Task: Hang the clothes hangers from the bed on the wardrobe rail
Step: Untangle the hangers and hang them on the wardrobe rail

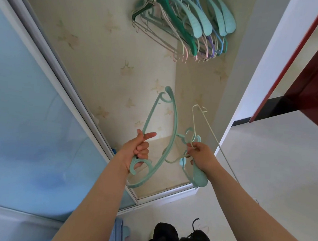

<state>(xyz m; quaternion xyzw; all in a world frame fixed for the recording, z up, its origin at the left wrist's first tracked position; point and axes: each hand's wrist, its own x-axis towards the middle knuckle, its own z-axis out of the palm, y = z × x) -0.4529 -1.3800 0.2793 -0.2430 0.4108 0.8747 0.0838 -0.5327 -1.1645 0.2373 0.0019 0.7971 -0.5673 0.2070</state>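
No brand, label or writing can be read on any item. The left hand [140, 151] is extended toward the open wardrobe [105, 64], fingers curled round the lower bar of a mint-green hanger [174, 121], index finger pointing forward. That hanger stands nearly on end in front of the wardrobe interior. The right hand [202, 157], beside it, pinches the tangled hooks of a white wire hanger [210, 129] and a second mint hanger [197, 174], which droops under the palm. Hung hangers [184, 22] crowd the top of the wardrobe, well above both hands. A blue sliding door [23, 111] lies left of the wardrobe opening.
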